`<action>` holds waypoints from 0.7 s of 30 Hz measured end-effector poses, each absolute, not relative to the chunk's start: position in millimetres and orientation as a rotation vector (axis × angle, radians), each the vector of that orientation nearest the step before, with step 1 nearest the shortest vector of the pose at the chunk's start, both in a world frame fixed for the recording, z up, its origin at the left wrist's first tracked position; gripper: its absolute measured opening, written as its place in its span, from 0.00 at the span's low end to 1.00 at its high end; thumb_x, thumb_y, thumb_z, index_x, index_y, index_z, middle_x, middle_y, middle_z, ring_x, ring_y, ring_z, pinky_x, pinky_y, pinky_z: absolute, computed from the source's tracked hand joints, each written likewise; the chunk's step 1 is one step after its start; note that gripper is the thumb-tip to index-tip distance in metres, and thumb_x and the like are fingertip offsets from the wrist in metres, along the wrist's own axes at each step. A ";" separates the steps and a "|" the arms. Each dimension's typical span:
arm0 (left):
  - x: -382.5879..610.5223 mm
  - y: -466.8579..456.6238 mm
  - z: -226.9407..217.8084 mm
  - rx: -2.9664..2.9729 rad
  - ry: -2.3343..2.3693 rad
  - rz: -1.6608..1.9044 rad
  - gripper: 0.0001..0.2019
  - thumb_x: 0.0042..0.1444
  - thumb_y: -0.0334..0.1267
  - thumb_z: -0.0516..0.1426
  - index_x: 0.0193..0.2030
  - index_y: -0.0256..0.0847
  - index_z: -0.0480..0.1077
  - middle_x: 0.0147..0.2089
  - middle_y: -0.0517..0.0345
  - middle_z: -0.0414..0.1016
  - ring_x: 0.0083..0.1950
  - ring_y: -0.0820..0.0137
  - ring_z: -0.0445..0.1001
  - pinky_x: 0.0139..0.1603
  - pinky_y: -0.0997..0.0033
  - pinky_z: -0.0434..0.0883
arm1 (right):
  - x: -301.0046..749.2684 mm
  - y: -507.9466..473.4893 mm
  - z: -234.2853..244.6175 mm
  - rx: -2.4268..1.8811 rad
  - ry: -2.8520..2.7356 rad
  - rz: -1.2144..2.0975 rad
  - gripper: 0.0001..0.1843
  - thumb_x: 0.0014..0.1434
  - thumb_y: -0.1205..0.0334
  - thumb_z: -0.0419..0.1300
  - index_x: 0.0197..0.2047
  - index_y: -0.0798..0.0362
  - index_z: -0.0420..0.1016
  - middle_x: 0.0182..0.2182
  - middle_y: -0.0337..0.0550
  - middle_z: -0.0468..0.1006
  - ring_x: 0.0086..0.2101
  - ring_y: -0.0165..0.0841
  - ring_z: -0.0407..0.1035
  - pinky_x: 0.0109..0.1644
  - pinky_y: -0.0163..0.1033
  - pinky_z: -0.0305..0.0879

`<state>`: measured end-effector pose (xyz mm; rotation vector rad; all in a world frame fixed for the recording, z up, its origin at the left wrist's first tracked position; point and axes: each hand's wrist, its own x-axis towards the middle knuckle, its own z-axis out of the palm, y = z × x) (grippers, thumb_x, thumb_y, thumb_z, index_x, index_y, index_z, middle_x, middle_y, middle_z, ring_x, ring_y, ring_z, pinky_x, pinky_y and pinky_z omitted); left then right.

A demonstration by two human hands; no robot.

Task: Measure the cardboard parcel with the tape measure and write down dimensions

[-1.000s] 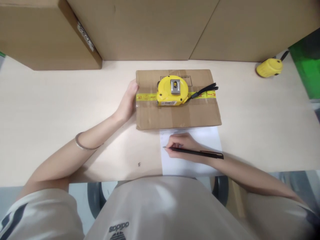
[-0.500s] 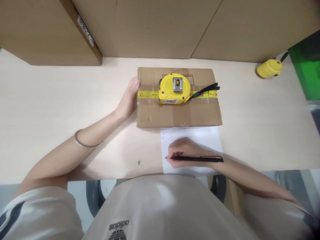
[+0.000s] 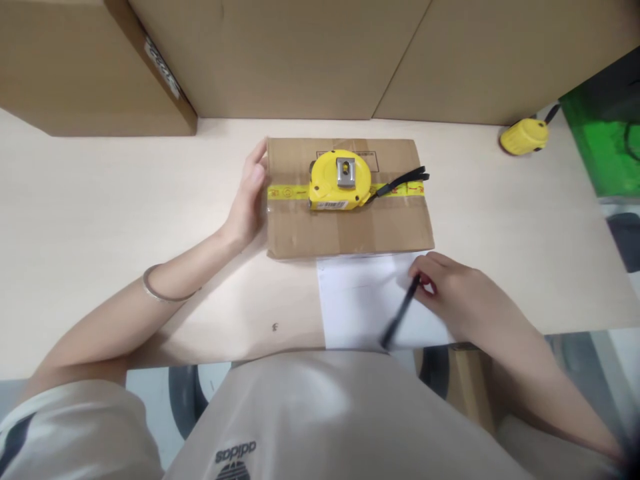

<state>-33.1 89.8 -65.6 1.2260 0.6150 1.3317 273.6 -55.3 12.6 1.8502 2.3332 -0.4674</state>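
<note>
Yellow and chunky, a plastic tape measure with a silver metal clip and a black strap sits on top of a small brown cardboard box. Its white sticker has black bars like a shop code. Shiny yellow tape with red marks runs across the box; I can't read the marks. A black-lined printed label peeks out behind the tape measure, too small to read.

The person's left hand touches the box's left side. Some fingers are hidden there, so I can't tell how tightly they curl. A thin bracelet goes around that arm.

The right hand has its fingertips pinched together on a slim black pen, which is blurry and slants down toward the person. The hand is over a white sheet of paper, just in front of the box. The paper has faint marks too small to read.

"adidas" is on the person's pale shirt. At the back left, a big brown carton has a white label with blurry dark writing. A second yellow tape measure sits far right on the pale table.
</note>
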 end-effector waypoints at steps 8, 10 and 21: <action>-42.9 97.0 -67.0 1.520 0.533 1.318 0.36 0.57 0.56 0.63 0.70 0.67 0.54 0.68 0.63 0.65 0.76 0.56 0.57 0.76 0.51 0.57 | 265.8 -46.0 10.8 1.751 2.277 -0.125 0.08 0.62 0.65 0.58 0.41 0.57 0.77 0.36 0.50 0.81 0.26 0.37 0.73 0.27 0.39 0.56; -44.8 95.0 -65.6 1.524 0.647 1.280 0.33 0.58 0.59 0.61 0.69 0.62 0.59 0.72 0.62 0.60 0.77 0.55 0.52 0.78 0.52 0.52 | 266.0 -38.6 37.6 1.616 2.561 -0.278 0.09 0.62 0.56 0.62 0.34 0.53 0.76 0.28 0.43 0.79 0.21 0.32 0.67 0.26 0.39 0.54; -53.1 87.8 -68.3 1.692 0.875 1.264 0.25 0.61 0.58 0.57 0.63 0.56 0.68 0.63 0.57 0.68 0.67 0.56 0.64 0.70 0.55 0.63 | 204.1 83.0 51.3 1.431 3.102 -0.544 0.36 0.55 0.36 0.65 0.55 0.56 0.73 0.67 0.60 0.62 0.69 0.56 0.52 0.69 0.64 0.51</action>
